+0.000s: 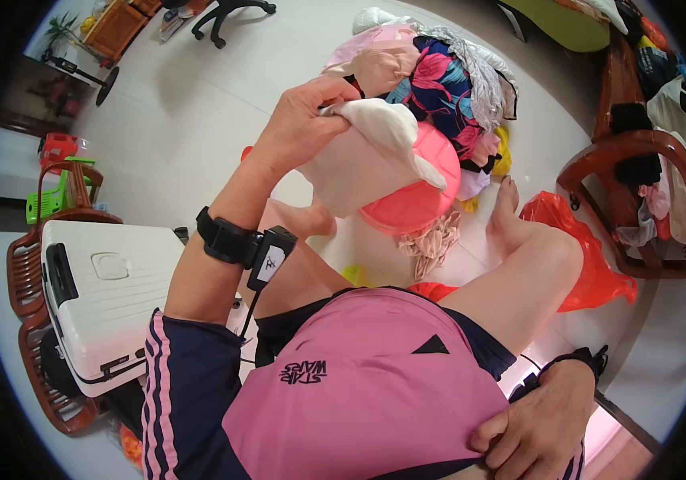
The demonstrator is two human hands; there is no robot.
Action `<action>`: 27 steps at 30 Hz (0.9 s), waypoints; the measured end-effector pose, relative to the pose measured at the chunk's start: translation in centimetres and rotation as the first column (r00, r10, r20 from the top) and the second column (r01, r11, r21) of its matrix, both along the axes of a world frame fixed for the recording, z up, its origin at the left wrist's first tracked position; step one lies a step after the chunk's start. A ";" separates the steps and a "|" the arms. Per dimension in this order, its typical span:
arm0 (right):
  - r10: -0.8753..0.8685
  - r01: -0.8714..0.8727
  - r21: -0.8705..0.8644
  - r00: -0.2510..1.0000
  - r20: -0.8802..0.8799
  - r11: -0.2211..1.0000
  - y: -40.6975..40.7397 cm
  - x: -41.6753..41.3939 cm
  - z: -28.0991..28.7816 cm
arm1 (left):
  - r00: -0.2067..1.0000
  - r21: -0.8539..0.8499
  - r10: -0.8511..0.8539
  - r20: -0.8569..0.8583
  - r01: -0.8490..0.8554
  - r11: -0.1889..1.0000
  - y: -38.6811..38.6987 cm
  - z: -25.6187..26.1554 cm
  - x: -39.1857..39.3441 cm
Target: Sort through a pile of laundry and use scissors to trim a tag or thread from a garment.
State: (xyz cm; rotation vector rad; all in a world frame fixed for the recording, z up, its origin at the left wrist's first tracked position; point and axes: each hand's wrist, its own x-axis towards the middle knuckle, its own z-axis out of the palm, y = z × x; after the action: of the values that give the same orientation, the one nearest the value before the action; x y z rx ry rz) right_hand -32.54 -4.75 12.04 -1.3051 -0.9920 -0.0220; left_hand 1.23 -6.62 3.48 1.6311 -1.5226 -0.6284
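My left hand (313, 123) is raised in front of me and pinches a white cloth (367, 150) by its upper edge. The cloth hangs down, partly over a round pink plastic object (418, 207), perhaps a stool or a lidded tub. Beyond it lies a heap of clothes (439, 84), with pink, white and flowered navy fabric. A crumpled beige fabric (433, 243) rests on the floor beside the pink object. Low at the right, my right hand (529, 426) has its fingers curled at the hem of the pink shirt (367, 384) I wear.
To my left, a white suitcase (121, 282) rests on wooden chairs (25, 276). A red plastic bag (583, 264) lies by my right leg, near a wooden armchair (631, 144) bearing clothes. Farther off stand a wheeled chair base (220, 21) and a green plastic chair (49, 201).
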 end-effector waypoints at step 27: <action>-0.119 0.116 0.177 0.993 0.004 0.977 1.9 0.7 1.3 | 0.996 -0.013 -0.012 -0.086 0.011 1.000 0.1 -1.1 0.5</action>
State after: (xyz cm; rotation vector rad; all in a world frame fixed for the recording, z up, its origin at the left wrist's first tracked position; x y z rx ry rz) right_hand -31.82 -2.89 13.38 -1.1999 -0.9027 -0.2062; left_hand 1.71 -6.55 2.34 1.5672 -1.4713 -0.6853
